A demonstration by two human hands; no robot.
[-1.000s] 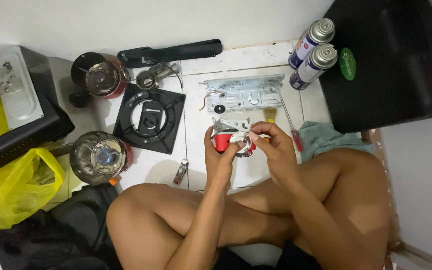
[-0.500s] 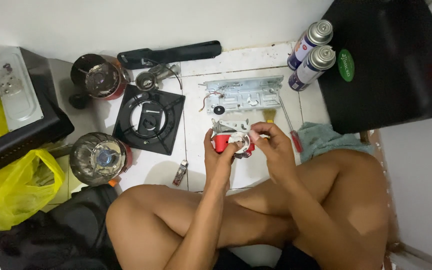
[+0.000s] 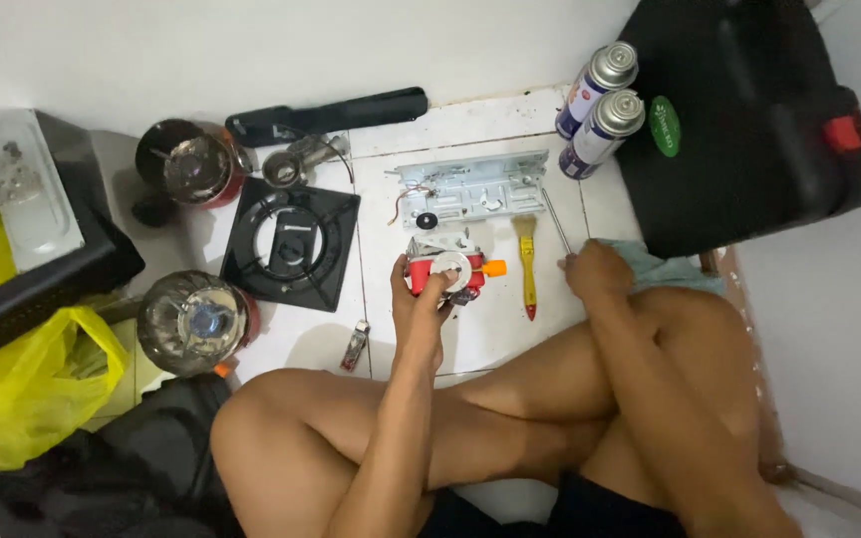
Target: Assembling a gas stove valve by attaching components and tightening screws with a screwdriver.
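Now we grip the red valve part (image 3: 445,274) in our left hand (image 3: 419,299), while our right hand (image 3: 598,269), fingers curled, reaches the screwdriver (image 3: 556,221) for the next screw.

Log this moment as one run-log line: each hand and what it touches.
left hand: holds red valve part | right hand: on thin screwdriver by teal cloth | yellow brush: lies between, untouched

white tiled floor (image 3: 510,329) | black burner grate (image 3: 291,244) | yellow brush (image 3: 527,264) | two spray cans (image 3: 600,105) | metal plate (image 3: 472,187)
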